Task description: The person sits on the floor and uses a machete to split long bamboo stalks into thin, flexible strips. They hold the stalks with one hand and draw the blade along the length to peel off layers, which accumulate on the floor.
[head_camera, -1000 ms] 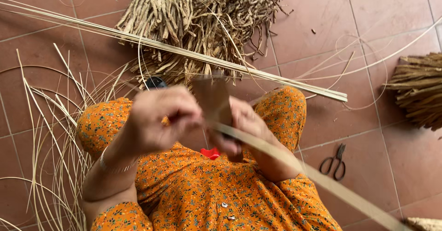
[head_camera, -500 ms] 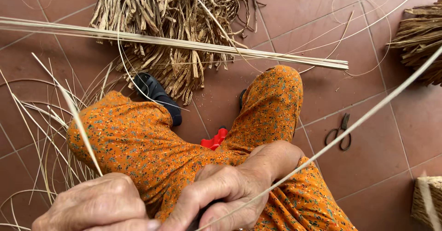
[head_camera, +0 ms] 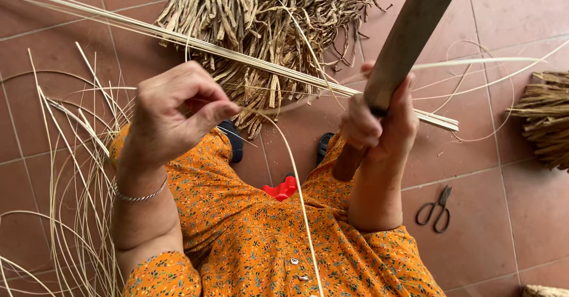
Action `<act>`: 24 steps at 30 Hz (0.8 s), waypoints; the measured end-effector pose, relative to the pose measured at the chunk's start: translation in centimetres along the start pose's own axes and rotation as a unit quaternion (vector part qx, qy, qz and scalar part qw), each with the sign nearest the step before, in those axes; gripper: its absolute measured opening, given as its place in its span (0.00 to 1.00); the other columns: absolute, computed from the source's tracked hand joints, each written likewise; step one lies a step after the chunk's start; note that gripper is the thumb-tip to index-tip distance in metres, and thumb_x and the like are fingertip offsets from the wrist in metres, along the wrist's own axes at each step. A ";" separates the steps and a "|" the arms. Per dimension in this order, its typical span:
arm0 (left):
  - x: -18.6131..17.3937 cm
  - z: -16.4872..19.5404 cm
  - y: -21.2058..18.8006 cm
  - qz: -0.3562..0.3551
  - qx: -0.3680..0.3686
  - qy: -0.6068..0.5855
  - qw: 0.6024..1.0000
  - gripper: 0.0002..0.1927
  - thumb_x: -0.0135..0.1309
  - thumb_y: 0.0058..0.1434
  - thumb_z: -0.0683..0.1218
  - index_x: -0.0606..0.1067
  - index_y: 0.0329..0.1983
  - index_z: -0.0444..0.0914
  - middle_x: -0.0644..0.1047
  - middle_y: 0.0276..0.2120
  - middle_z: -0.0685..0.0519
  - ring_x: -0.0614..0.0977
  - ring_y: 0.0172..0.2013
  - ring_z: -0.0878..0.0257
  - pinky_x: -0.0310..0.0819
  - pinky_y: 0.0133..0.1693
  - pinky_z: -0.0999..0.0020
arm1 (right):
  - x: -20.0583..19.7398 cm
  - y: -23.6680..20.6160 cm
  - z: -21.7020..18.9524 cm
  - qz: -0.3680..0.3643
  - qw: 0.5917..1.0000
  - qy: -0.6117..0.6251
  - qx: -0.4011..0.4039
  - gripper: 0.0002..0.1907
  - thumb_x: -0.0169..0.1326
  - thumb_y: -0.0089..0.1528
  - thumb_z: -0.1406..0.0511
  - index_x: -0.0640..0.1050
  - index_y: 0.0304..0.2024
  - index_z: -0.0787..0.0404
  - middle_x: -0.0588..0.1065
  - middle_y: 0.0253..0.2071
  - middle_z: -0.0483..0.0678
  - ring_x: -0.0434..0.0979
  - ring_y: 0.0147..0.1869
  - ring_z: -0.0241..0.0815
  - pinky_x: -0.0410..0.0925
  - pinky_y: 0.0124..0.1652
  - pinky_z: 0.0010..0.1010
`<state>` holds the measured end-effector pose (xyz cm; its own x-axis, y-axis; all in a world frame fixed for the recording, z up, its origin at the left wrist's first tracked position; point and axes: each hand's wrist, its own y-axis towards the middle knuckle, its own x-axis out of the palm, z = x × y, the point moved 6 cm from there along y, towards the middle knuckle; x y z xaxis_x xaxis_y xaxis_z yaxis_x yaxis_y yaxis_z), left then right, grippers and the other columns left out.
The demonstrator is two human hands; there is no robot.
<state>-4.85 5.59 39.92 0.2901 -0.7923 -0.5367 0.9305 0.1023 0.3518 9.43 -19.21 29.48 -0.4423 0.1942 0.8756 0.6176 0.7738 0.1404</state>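
Note:
My left hand (head_camera: 175, 116) is raised at centre left, its thumb and fingers pinched on a thin pale cane strip (head_camera: 296, 178) that curves down over my orange floral lap. My right hand (head_camera: 379, 125) is shut on the wooden handle of a broad flat knife (head_camera: 409, 36), whose blade points up to the top right. Another thin strip (head_camera: 474, 63) runs out to the right from beside the blade.
A long bundle of pale split canes (head_camera: 237, 54) lies across the tiled floor. Behind it is a heap of dry brown fibre (head_camera: 267, 18). Loose thin strips (head_camera: 77, 172) curl at the left. Black scissors (head_camera: 435, 209) lie at the right, a brown bundle (head_camera: 545, 119) beyond them.
Both hands have risen from low in front of my lap. The right hand now holds the knife upright, and the left pinches the strip higher up.

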 end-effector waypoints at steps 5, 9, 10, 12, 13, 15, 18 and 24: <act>2.2 -3.5 1.2 -0.017 0.035 -0.019 0.999 0.16 0.62 0.67 0.53 0.77 0.33 0.36 0.75 0.31 0.55 0.71 0.26 0.73 0.66 0.26 0.77 | -5.2 2.7 -0.4 0.041 0.998 -0.035 0.017 0.30 0.33 0.78 0.44 0.66 0.67 0.57 0.57 0.16 0.37 0.50 0.13 0.26 0.51 0.16 0.22; 2.4 -6.4 1.1 -0.010 -0.002 0.028 1.000 0.20 0.65 0.66 0.56 0.77 0.32 0.35 0.73 0.30 0.54 0.71 0.27 0.72 0.68 0.28 0.75 | -9.6 4.5 -1.0 0.060 0.998 -0.036 0.005 0.29 0.35 0.77 0.44 0.66 0.68 0.56 0.56 0.17 0.36 0.51 0.14 0.26 0.51 0.16 0.20; 2.5 -7.3 1.1 -0.014 -0.022 0.043 0.999 0.21 0.66 0.65 0.56 0.77 0.30 0.35 0.73 0.28 0.55 0.71 0.26 0.72 0.68 0.27 0.74 | -10.7 4.7 -1.3 0.073 0.996 -0.042 -0.002 0.29 0.36 0.77 0.44 0.66 0.68 0.56 0.56 0.17 0.36 0.51 0.14 0.25 0.51 0.16 0.20; 2.4 -8.9 1.0 -0.015 -0.057 0.061 0.996 0.22 0.67 0.63 0.57 0.77 0.28 0.35 0.73 0.26 0.55 0.71 0.25 0.71 0.67 0.26 0.73 | -12.8 5.1 -1.8 0.096 0.994 -0.054 -0.018 0.28 0.38 0.77 0.45 0.66 0.67 0.57 0.56 0.18 0.36 0.51 0.15 0.25 0.51 0.17 0.19; 2.2 -9.6 1.0 -0.013 -0.072 0.062 0.995 0.23 0.68 0.62 0.58 0.77 0.28 0.35 0.73 0.26 0.55 0.71 0.25 0.71 0.67 0.26 0.73 | -13.7 5.2 -2.0 0.101 0.993 -0.053 -0.025 0.28 0.38 0.77 0.45 0.66 0.67 0.57 0.56 0.18 0.36 0.52 0.15 0.25 0.51 0.17 0.19; 1.8 -11.1 0.9 -0.008 -0.101 0.068 0.993 0.23 0.68 0.62 0.58 0.77 0.28 0.35 0.74 0.25 0.56 0.72 0.25 0.71 0.68 0.26 0.73 | -15.2 5.2 -2.4 0.111 0.992 -0.053 -0.040 0.28 0.40 0.78 0.45 0.66 0.68 0.57 0.56 0.19 0.36 0.52 0.15 0.25 0.51 0.18 0.19; 1.2 -13.1 0.6 0.007 -0.136 0.087 0.987 0.22 0.69 0.60 0.58 0.78 0.27 0.36 0.75 0.24 0.56 0.73 0.24 0.70 0.69 0.26 0.71 | -17.1 5.2 -3.4 0.109 0.992 -0.050 -0.038 0.27 0.40 0.77 0.44 0.66 0.67 0.54 0.57 0.20 0.36 0.52 0.16 0.26 0.52 0.19 0.19; 0.9 -17.1 -0.5 0.022 -0.182 0.093 0.979 0.21 0.70 0.58 0.58 0.79 0.28 0.37 0.77 0.24 0.57 0.76 0.25 0.71 0.71 0.28 0.71 | -21.0 5.5 -4.1 0.163 0.980 -0.106 -0.049 0.28 0.41 0.77 0.44 0.66 0.68 0.56 0.57 0.21 0.38 0.52 0.18 0.27 0.54 0.21 0.22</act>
<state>-1.25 15.09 26.12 0.3366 -0.6631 -0.6686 0.9241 0.3692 0.0990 24.78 -21.53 13.80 -0.3299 0.5497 0.7675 0.8035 0.5902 -0.0773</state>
